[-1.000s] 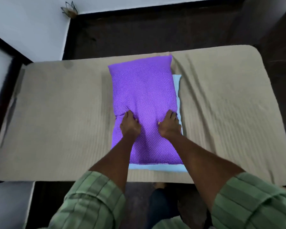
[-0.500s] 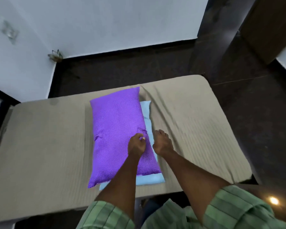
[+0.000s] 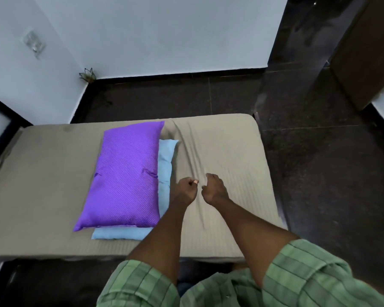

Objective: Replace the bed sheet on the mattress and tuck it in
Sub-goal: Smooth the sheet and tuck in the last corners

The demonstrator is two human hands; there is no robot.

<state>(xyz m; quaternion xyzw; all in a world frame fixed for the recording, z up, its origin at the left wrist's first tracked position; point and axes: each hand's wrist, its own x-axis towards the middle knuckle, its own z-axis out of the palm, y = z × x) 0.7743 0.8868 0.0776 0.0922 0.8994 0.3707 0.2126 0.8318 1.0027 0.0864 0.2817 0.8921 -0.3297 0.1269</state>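
Note:
A beige sheet [image 3: 231, 151] covers the mattress, with long creases running from the far edge toward me on its right half. A purple pillow [image 3: 126, 176] lies on top of a light blue pillow [image 3: 165, 160] near the middle of the bed. My left hand [image 3: 185, 190] is just right of the pillows, above the sheet, with its fingers curled and nothing in them. Close beside it, my right hand [image 3: 214, 188] rests on a crease of the sheet with its fingers bent down.
Dark tiled floor [image 3: 319, 162] surrounds the bed at the far side and right. White walls [image 3: 153, 34] stand behind, with a small metal ornament [image 3: 87, 74] in the corner. A brown door or cabinet [image 3: 368, 52] is at the far right.
My left hand has come off the purple pillow and moved right over the sheet. My right hand has stayed on the sheet beside it. My view has lifted and shifted right.

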